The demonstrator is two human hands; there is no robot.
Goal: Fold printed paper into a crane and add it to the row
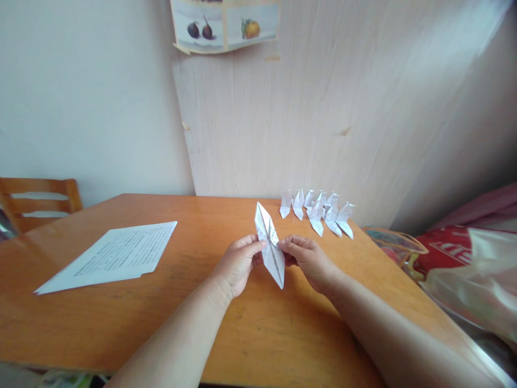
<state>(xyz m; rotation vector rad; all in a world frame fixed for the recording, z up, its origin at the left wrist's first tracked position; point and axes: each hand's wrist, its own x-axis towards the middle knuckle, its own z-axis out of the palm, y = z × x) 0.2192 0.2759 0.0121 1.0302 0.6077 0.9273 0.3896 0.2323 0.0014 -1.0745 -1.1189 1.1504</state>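
Note:
A folded paper piece [273,260], white with some print on it, is held up over the table in a long, narrow diamond shape with a crease down its middle. My left hand [242,260] pinches its left edge between thumb and fingers. On the opposite edge, my right hand [306,257] grips it the same way. The diamond tilts, its upper point leaning left and its lower point toward me. Fingertips behind the paper are partly hidden. Beyond my right hand, several folded paper cranes [316,215] stand grouped at the table's far right.
A stack of printed paper sheets [121,253] lies on the wooden table [181,312] at the left. Behind the table rises a pale wood panel [250,124] with fruit pictures [252,29]. A wooden chair [40,196] is at far left; plastic bags [480,280] sit beyond the right edge.

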